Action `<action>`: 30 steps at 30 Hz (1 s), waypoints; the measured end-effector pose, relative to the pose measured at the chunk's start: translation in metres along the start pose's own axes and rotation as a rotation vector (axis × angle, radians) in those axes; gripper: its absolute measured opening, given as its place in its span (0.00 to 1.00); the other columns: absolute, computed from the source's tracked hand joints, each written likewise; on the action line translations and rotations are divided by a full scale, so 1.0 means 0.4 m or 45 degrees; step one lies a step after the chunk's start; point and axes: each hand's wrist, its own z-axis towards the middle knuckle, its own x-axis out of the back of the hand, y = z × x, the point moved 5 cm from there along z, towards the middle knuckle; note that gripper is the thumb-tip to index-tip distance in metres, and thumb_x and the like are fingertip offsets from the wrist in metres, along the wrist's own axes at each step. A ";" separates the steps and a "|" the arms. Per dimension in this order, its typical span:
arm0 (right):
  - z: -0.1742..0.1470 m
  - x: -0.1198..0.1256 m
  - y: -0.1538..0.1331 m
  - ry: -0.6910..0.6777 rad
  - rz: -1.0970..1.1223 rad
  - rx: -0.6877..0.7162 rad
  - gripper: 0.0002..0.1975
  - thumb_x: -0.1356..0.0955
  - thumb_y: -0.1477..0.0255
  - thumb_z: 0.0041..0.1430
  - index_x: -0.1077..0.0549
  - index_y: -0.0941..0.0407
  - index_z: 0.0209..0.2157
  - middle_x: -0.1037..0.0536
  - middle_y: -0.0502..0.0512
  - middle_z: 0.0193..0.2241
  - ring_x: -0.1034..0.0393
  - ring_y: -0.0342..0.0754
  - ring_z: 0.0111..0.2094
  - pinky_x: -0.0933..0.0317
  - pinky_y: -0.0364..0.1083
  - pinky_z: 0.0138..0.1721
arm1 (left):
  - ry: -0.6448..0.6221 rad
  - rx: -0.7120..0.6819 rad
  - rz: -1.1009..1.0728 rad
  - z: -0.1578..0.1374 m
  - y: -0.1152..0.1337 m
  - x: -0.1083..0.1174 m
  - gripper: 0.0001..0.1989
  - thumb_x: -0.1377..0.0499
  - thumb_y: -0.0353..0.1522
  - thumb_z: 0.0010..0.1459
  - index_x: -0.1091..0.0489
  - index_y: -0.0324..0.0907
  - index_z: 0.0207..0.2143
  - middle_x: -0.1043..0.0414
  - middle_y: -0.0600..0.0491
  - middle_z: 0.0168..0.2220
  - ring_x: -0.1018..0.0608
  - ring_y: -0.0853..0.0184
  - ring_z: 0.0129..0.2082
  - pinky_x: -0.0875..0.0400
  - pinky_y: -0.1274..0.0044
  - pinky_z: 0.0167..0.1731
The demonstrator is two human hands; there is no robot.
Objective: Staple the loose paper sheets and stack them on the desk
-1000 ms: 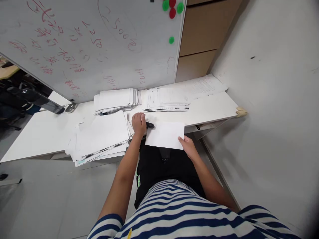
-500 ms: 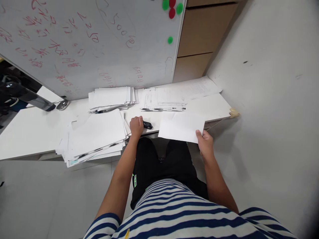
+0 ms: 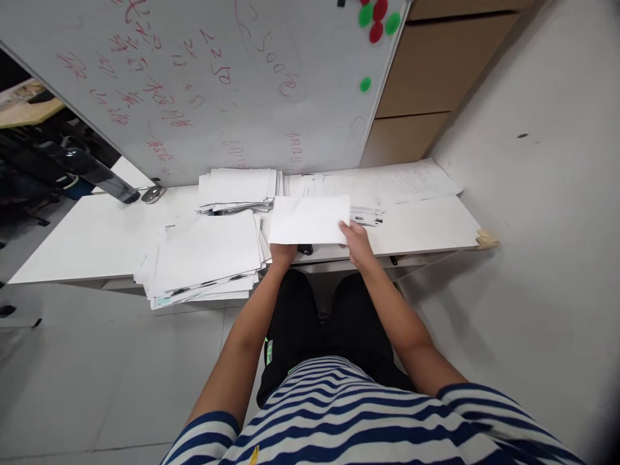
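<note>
My right hand pinches the right edge of a white paper sheet, which lies nearly level above the desk. My left hand is closed by the desk's front edge, its fingers largely covered by the sheet. Out of its right side sticks the rounded end of a black stapler-like tool; the rest is hidden. Left of my left hand is a thick, uneven stack of papers, partly overhanging the desk front. Behind it stands another paper stack. The held sheet partly covers a printed paper pile.
The narrow white desk runs along a whiteboard with red writing and magnets. A dark bottle and a shiny round object are at left. Large papers lie at back right, near cardboard boxes and a wall.
My right hand has brought the sheet left and up, over my left hand and part of the black tool. The left hand stays at the desk edge. The head view has shifted left.
</note>
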 end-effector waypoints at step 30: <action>0.290 -0.008 0.071 0.317 -1.489 0.307 0.34 0.41 0.54 0.67 0.45 0.60 0.67 0.39 0.70 0.67 0.55 0.62 0.70 0.69 0.71 0.66 | 0.091 -0.044 0.085 -0.004 0.012 0.007 0.20 0.55 0.35 0.70 0.34 0.44 0.26 0.31 0.46 0.30 0.29 0.58 0.38 0.39 0.66 0.42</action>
